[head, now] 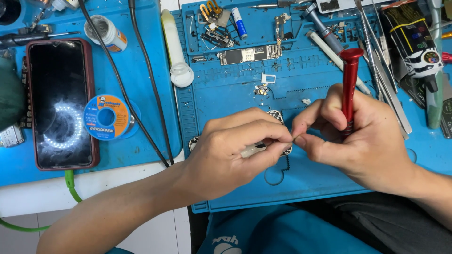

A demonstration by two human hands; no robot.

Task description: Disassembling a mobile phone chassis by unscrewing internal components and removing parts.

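My left hand (235,150) rests on the blue repair mat (235,94), its fingers closed over a small opened device (277,115) that is mostly hidden beneath it. My right hand (358,136) holds a red screwdriver (350,84) upright in its fist. Thumb and forefinger of both hands meet at one spot above the device, pinching something too small to make out.
A circuit board (247,55), small metal parts (262,89) and tweezers (383,70) lie at the mat's far side. On the left blue mat (141,136) are a dark phone (59,101), a solder spool (107,116), a white tube (175,47), a jar (106,33) and black cables (141,89).
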